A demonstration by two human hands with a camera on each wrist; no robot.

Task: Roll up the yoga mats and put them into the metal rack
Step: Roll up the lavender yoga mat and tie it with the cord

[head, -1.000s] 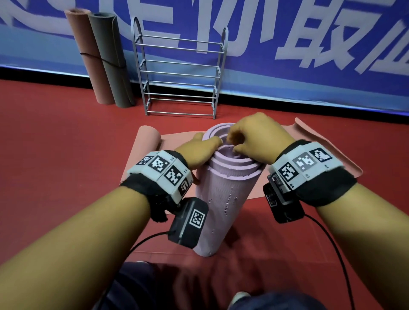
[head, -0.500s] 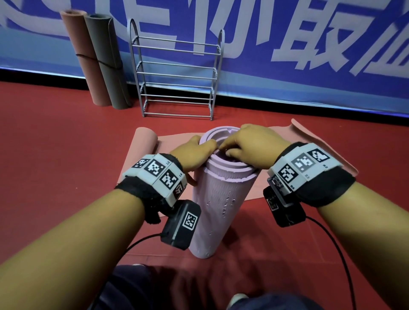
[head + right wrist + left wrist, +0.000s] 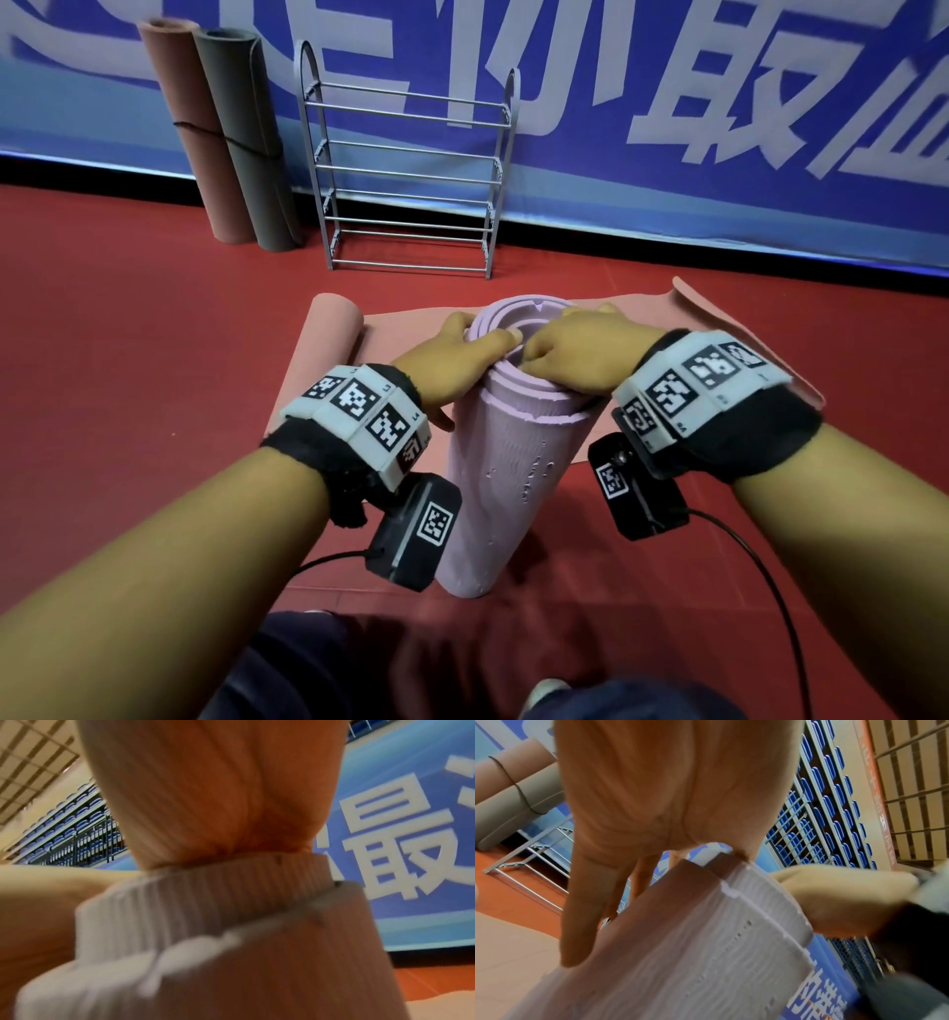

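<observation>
Head view: my left hand and right hand both grip the upright lilac mat at its top rim.

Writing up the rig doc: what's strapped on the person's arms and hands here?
Bare forearms, no sleeves or gloves. Each wrist has a black fabric band topped by a row of white blocks printed with black square tags: left hand, right hand. A black camera box with its own tag hangs under each wrist, trailing a thin black cable.
</observation>
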